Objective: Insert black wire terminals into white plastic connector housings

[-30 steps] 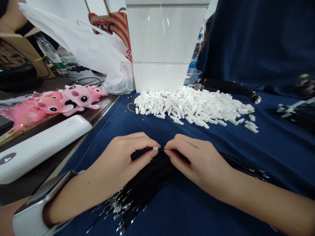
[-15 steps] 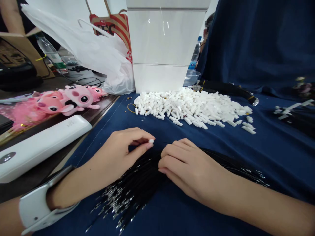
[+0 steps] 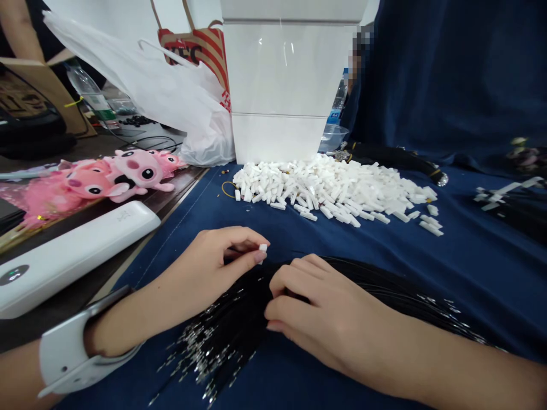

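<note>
Between thumb and fingertips, my left hand [image 3: 216, 265] pinches a small white foam block [image 3: 262, 248]. Beside it, my right hand [image 3: 311, 310] reaches over a bundle of black cords [image 3: 245, 316] with its fingers curled and pressed together. What the right fingertips hold, if anything, is hidden. Shiny metal clasps [image 3: 199, 347] show at the cords' near left ends. The cords run on beneath the right hand, and more metal tips appear at the right. Beyond both hands, a heap of white blocks [image 3: 333, 188] lies on the dark blue cloth [image 3: 183, 216].
A tall white box [image 3: 280, 74] stands behind the heap. To the left are a long white device [image 3: 81, 250], pink toy figures [image 3: 141, 171] and a white plastic bag [image 3: 171, 97]. More black cords [image 3: 521, 213] lie at the far right. Another person's arm shows at upper left.
My right hand has shifted slightly left and down over the cords, its fingers curling more. My left hand still pinches the foam block, nearly in the same place.
</note>
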### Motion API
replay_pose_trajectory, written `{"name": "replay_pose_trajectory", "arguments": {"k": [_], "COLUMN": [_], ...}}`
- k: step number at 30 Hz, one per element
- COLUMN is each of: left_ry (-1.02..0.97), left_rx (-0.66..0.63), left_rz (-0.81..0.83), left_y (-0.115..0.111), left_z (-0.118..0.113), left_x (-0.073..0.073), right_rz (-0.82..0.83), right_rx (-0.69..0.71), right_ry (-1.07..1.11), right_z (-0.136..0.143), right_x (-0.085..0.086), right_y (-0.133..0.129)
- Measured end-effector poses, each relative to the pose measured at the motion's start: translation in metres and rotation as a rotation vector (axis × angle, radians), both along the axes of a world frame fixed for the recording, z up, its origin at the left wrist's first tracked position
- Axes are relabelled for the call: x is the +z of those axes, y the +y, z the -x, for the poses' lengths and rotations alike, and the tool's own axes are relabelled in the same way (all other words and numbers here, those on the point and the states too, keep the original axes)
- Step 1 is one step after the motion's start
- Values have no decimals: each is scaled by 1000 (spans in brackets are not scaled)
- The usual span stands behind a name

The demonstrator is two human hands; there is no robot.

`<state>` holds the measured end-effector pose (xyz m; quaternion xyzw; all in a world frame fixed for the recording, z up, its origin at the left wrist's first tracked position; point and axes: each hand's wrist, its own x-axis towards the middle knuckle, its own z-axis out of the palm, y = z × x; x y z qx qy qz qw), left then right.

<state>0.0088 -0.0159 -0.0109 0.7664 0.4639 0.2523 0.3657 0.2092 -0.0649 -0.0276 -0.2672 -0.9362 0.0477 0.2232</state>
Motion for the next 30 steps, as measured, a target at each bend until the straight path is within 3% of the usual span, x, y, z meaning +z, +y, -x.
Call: {"name": "replay_pose_trajectory", "arguments": {"k": [5, 14, 24, 30], "left_ry": [3, -44, -68, -92], "left_rx": [-8, -4, 47, 13], "left_rz": [-6, 41, 61, 97], "left_y": [-1, 2, 2, 6], "left_z": [-1, -2, -1, 1], "left_x": [1, 1, 6, 3], "right_rz": [-10, 29, -39, -53], "right_rx": [-33, -122, -302, -397], "right_ry": [12, 297, 343, 340], "right_z": [1, -2, -9, -9], "right_x": [-3, -1, -2, -1], "right_y": [-3, 3, 9, 13]}}
